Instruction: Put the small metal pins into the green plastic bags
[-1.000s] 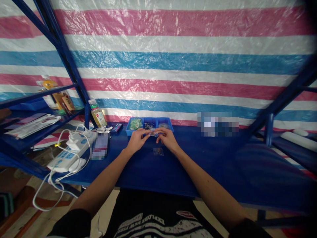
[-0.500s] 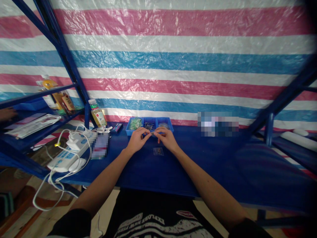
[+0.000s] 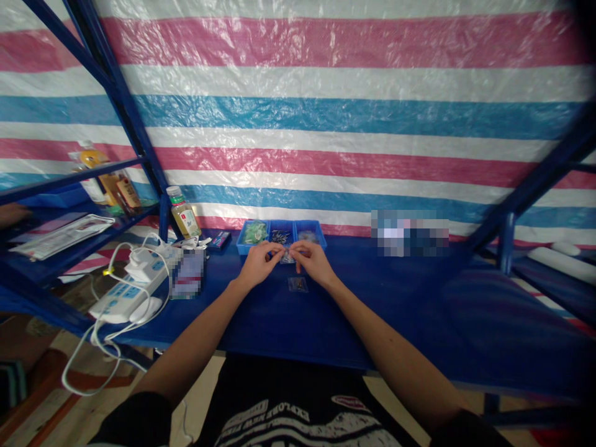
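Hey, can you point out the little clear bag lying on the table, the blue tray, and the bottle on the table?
Clear bag (image 3: 298, 285): head view, middle of its upper face.
Blue tray (image 3: 243, 249): head view, front wall, left end.
Bottle (image 3: 185, 216): head view, middle of its body.

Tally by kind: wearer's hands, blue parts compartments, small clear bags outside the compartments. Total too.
Left hand plus right hand: 2
Blue compartments: 3
Clear bags: 2, one on the table, one between the hands
Total: 7
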`<state>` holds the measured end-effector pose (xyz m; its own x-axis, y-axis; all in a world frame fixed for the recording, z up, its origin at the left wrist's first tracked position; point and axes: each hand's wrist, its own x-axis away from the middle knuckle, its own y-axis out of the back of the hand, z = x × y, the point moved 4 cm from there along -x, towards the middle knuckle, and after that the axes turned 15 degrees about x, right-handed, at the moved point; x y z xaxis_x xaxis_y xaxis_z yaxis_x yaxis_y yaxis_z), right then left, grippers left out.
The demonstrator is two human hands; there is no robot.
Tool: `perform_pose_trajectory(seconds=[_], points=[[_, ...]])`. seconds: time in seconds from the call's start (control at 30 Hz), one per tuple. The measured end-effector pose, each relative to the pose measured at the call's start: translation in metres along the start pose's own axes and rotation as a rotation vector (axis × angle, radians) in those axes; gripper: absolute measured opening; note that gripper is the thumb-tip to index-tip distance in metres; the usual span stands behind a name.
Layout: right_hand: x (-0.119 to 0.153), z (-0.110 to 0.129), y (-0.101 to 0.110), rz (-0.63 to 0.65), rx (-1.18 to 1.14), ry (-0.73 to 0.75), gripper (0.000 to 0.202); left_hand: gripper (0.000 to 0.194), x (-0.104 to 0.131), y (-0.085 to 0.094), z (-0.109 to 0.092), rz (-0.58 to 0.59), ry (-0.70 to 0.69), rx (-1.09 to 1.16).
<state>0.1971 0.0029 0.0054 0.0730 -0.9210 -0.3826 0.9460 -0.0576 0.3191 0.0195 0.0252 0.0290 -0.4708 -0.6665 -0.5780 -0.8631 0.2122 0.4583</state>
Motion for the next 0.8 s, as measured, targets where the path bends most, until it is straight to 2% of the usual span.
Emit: perform_pose_trajectory(seconds=[0.3, 0.57, 0.8], points=[[-0.002, -0.002, 0.002, -0.038, -0.013, 0.008, 0.032, 0.024, -0.001, 0.001, 0.004, -0.01, 0.001, -0.015], [-0.001, -0.004, 0.004, -0.088, 0.098, 0.034, 0.033, 0.025, -0.002, 0.003, -0.005, 0.002, -0.047, -0.01], [-0.001, -0.004, 0.001, -0.071, 0.068, -0.004, 0.037, 0.028, -0.002, 0.001, -0.006, 0.024, -0.041, 0.015]])
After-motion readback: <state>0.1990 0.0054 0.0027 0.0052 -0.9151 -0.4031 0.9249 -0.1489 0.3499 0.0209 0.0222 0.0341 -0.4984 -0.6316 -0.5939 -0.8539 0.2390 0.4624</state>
